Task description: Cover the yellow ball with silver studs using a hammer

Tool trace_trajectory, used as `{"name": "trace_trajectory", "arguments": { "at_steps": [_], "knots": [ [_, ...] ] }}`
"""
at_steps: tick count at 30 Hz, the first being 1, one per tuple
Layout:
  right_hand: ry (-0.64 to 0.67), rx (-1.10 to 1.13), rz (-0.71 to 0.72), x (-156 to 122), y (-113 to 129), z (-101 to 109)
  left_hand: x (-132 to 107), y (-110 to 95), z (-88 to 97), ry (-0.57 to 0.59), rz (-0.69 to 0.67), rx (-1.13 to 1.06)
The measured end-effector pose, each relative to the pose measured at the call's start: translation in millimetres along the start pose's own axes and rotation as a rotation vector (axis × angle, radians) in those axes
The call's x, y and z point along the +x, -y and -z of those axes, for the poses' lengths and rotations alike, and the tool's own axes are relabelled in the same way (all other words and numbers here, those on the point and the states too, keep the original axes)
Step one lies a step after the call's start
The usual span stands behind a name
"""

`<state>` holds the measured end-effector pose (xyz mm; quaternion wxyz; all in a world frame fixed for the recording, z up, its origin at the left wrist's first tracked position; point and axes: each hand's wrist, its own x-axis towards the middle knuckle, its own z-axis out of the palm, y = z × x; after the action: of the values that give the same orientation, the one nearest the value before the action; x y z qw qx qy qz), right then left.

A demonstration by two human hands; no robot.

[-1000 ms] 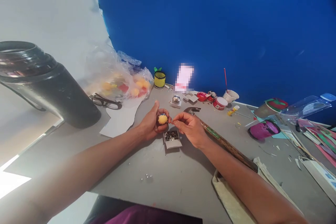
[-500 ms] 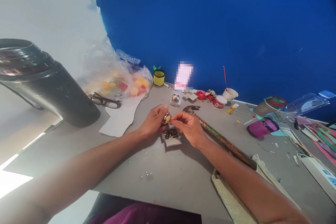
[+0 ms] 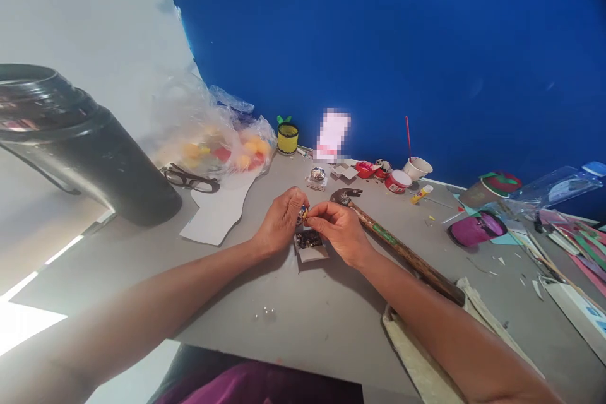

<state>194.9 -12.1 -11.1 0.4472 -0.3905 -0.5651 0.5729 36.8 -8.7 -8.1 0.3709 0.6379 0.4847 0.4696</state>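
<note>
My left hand (image 3: 283, 221) is wrapped round a small shiny ball (image 3: 303, 214), patterned in yellow, blue and silver; much of it is hidden by the fingers. The thumb and index finger of my right hand (image 3: 337, 227) pinch together against the ball's right side. Whatever sits between those fingertips is too small to make out. Just below both hands stands a small open cardboard box (image 3: 313, 254) filled with dark, glinting little metal pieces. Beyond the hands, a similar silver ball (image 3: 317, 173) rests on a small box.
A hammer (image 3: 402, 243) lies right of my hands, its handle end on a pale cloth (image 3: 466, 293). A big dark flask (image 3: 127, 170), eyeglasses (image 3: 192, 180) and white paper (image 3: 218, 218) are leftward. Tiny shiny bits (image 3: 267, 311) lie nearer me. Cups and a red-labelled tub (image 3: 398, 182) line the wall.
The ball has turned in my left hand, so less yellow and more silver shows. My right fingertips stay against it. The view has shifted slightly.
</note>
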Motion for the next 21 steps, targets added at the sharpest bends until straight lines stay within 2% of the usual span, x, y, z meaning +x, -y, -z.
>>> {"name": "trace_trajectory", "arguments": {
  "at_steps": [12, 21],
  "knots": [
    [0.015, -0.036, 0.003, 0.8, -2.4, 1.6, -1.7, 3.6, -4.1, -0.066, -0.111, 0.08],
    [-0.013, -0.144, 0.081, -0.5, -1.0, 1.9, -2.9, 0.4, -6.3, -0.078, -0.053, 0.076]
  ]
}}
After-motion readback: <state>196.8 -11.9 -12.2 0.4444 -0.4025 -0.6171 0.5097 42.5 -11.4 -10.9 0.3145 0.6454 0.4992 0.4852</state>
